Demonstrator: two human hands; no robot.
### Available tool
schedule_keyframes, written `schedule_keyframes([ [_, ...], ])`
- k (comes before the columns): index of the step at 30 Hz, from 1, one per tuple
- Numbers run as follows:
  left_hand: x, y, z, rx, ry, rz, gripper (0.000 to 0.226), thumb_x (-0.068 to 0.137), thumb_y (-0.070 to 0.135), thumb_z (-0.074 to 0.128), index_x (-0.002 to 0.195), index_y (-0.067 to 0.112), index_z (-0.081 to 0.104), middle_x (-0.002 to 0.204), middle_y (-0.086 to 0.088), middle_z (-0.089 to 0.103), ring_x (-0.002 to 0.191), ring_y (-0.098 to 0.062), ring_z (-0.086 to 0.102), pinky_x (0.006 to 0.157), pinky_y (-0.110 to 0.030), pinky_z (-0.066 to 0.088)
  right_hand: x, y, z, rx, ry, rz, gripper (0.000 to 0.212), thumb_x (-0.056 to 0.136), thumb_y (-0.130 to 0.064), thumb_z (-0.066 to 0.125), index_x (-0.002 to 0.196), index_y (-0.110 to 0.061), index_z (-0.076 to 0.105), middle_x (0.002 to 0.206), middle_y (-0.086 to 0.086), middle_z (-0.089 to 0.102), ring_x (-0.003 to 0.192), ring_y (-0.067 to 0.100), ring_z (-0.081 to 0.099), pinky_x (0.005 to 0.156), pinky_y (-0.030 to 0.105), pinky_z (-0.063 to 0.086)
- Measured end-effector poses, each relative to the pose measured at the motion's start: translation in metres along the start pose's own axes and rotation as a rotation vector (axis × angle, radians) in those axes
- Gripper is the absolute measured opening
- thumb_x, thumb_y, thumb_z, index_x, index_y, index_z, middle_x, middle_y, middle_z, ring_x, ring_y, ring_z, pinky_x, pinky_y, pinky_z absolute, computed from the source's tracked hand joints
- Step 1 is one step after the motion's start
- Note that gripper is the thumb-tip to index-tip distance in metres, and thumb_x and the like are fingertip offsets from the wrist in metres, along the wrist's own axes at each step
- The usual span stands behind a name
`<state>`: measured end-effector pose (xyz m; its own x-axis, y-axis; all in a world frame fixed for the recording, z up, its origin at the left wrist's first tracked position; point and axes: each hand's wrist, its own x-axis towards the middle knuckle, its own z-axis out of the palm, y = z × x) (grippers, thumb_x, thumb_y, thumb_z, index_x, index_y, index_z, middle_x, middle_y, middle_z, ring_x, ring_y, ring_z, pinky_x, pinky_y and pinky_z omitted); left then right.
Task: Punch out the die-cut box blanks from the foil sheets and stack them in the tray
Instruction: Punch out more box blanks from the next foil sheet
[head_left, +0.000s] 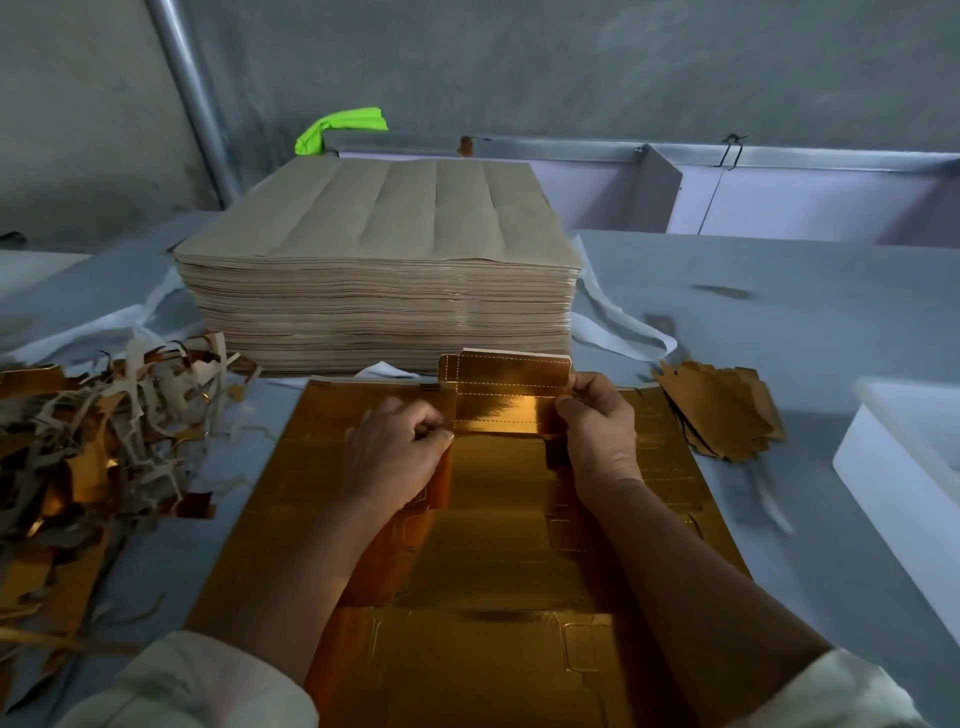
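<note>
Both of my hands are on one gold foil box blank (506, 387) with dotted fold lines. It stands partly up out of the flat gold die-cut foil sheet (467, 545), which lies just in front of the tall stack of brown-backed sheets (374, 270). My right hand (597, 431) pinches the blank's right edge between thumb and fingers. My left hand (400, 449), fingers curled, pinches its left edge at the cut line (the fingertips are tucked out of sight).

As I judge it, the risks are these:
- **Tearing:** if I pull unevenly, a flap could rip where a nick holds.
- **Creasing:** if I bend the blank too far, the mirror foil could crease off its fold lines.
- **Sheet lifting:** nothing pins the sheet down, so it may lift along with the blank.

A small fanned pile of punched gold blanks (722, 415) lies right of the stack's front. The white plastic tray (893, 467) is farther right, and a heap of gold-and-brown scrap strips (93, 441) lies to the stack's left.

I can read no brand, label or writing anywhere.
</note>
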<state>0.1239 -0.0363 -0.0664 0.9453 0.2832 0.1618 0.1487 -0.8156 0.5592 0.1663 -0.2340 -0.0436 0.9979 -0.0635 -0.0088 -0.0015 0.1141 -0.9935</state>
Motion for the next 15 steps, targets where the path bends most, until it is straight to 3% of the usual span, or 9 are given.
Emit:
schedule_keyframes([
  [5, -0.0024, 0.0017, -0.0016, -0.080, 0.000, -0.003, 0.017, 0.089, 0.041, 0.067, 0.086, 0.043, 0.051, 0.095, 0.013, 0.044, 0.098, -0.012, 0.041, 0.085, -0.034, 0.027, 0.0001, 0.0012, 0.0019, -0.055, -0.004, -0.014, 0.040, 0.091, -0.003, 0.053, 0.068, -0.033, 0.063, 0.066, -0.008, 0.064, 0.069, 0.022, 0.059, 0.062, 0.041, 0.058],
  [7, -0.0024, 0.0024, -0.0019, -0.079, -0.009, -0.001, 0.016, 0.089, 0.043, 0.066, 0.089, 0.041, 0.050, 0.094, 0.013, 0.041, 0.097, -0.012, 0.039, 0.085, -0.034, 0.029, 0.0001, 0.0006, 0.0032, -0.094, -0.024, -0.005, 0.038, 0.091, -0.004, 0.052, 0.068, -0.032, 0.063, 0.070, -0.002, 0.064, 0.071, 0.029, 0.060, 0.066, 0.050, 0.060],
  [10, -0.0019, 0.0033, -0.0023, -0.067, -0.015, -0.008, 0.017, 0.091, 0.043, 0.064, 0.092, 0.037, 0.049, 0.093, 0.011, 0.040, 0.097, -0.014, 0.040, 0.087, -0.037, 0.035, 0.0005, -0.0012, 0.0062, -0.162, -0.052, -0.008, 0.026, 0.091, -0.011, 0.053, 0.073, -0.027, 0.062, 0.084, 0.011, 0.067, 0.089, 0.046, 0.064, 0.078, 0.060, 0.057],
  [15, -0.0016, 0.0054, -0.0028, -0.055, -0.015, 0.006, 0.014, 0.091, 0.042, 0.064, 0.089, 0.037, 0.050, 0.088, 0.016, 0.039, 0.097, -0.016, 0.044, 0.092, -0.042, 0.042, 0.0049, -0.0055, 0.0071, -0.286, -0.045, -0.015, 0.014, 0.094, -0.027, 0.056, 0.083, -0.025, 0.065, 0.091, 0.009, 0.069, 0.088, 0.033, 0.066, 0.077, 0.052, 0.060],
])
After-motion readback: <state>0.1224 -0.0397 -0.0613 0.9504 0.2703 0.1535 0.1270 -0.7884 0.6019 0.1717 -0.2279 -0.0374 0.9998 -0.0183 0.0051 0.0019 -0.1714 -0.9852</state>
